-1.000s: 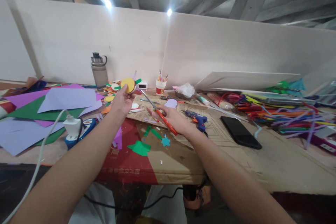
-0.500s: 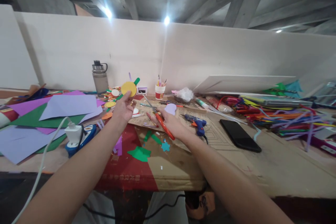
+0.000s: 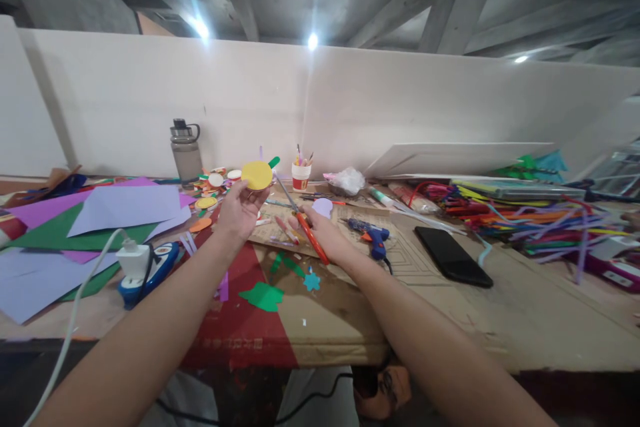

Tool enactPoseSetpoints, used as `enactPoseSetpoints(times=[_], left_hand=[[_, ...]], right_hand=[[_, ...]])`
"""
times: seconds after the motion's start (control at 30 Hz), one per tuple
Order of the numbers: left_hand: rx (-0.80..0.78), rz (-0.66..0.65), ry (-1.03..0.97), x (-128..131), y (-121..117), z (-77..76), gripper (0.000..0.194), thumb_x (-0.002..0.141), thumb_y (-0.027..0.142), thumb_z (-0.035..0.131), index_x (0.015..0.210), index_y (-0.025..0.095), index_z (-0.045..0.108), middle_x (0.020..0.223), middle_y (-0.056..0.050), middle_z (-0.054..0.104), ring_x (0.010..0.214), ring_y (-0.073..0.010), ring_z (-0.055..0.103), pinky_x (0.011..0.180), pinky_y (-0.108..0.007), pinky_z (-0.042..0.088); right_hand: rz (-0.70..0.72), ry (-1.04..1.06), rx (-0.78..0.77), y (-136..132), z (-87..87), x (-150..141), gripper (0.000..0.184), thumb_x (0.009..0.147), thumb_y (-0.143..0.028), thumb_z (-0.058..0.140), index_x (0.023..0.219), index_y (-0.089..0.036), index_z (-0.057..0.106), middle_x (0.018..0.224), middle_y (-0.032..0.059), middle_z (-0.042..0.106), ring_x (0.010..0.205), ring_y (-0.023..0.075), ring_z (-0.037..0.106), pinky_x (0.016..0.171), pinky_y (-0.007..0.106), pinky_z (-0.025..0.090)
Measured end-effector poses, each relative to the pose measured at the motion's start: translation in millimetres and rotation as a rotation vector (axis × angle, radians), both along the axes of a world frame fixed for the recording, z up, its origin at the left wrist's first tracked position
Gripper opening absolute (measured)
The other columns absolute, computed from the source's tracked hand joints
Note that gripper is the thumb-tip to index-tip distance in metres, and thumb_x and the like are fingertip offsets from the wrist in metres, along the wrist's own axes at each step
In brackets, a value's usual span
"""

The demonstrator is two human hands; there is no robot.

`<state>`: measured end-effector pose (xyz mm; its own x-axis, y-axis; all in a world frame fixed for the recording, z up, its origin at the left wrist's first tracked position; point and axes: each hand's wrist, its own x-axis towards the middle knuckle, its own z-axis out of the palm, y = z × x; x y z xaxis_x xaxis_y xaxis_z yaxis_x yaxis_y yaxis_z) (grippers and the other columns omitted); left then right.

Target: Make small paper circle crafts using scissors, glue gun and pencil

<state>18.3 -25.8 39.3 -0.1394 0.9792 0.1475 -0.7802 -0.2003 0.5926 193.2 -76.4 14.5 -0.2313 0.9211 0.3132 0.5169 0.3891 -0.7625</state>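
My left hand [image 3: 239,210] is closed on a yellow paper disc [image 3: 257,175], held up above the table. A green strip [image 3: 274,162] with a rounded end sticks out behind the disc at its upper right, and a thin purple strip stands above it. In my right hand [image 3: 325,230] is a pair of scissors with orange-red handles [image 3: 313,238]. Their blades [image 3: 285,189] point up and left, with the tips close to the disc's right edge. Whether the tips touch the green strip I cannot tell. Below lie a green paper scrap [image 3: 262,296] and a blue paper flower [image 3: 311,280].
A blue glue gun [image 3: 375,237] and a black phone [image 3: 453,255] lie to the right, before heaped pipe cleaners [image 3: 530,213]. Purple paper sheets [image 3: 125,210], a power strip [image 3: 150,273] and a bottle [image 3: 186,153] are left. A paper cup [image 3: 301,177] holds tools at the back.
My left hand has turned the yellow disc and brought it slightly right, nearer the scissors. My right hand keeps hold of the scissors. The whole view has shifted slightly.
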Motion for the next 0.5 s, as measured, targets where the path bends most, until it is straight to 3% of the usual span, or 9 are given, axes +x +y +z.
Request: enactPoseSetpoints(times=[0.17,0.33,0.5], left_hand=[[-0.010,-0.015,0.033,-5,-1,3.2,0.021,0.072,0.009,0.062,0.091,0.019,0.064,0.083,-0.003,0.074,0.083,-0.0185,0.070,0.081,-0.036,0.057],[-0.086,-0.053,0.144,-11,3,-2.5,0.015,0.068,0.012,0.069,0.079,0.018,0.062,0.079,-0.001,0.072,0.072,-0.0137,0.070,0.061,-0.023,0.052],[-0.037,-0.143,0.243,-8,1,-4.0,0.026,0.062,0.008,0.072,0.084,0.018,0.063,0.084,-0.002,0.072,0.074,-0.0160,0.071,0.055,-0.021,0.049]], right_hand=[[0.043,0.062,-0.016,2,1.4,1,0.040,0.081,-0.060,0.053,0.085,-0.020,0.049,0.070,-0.0001,0.057,0.064,0.0140,0.052,0.060,0.027,0.042],[0.064,0.136,-0.044,4,-2.2,2,0.040,0.081,-0.060,0.054,0.086,-0.021,0.047,0.068,-0.0023,0.051,0.056,0.0113,0.048,0.053,0.025,0.039],[0.086,0.213,-0.033,2,0.6,3,0.039,0.084,-0.059,0.053,0.093,-0.021,0.048,0.069,-0.0035,0.051,0.056,0.0095,0.046,0.053,0.024,0.039]])
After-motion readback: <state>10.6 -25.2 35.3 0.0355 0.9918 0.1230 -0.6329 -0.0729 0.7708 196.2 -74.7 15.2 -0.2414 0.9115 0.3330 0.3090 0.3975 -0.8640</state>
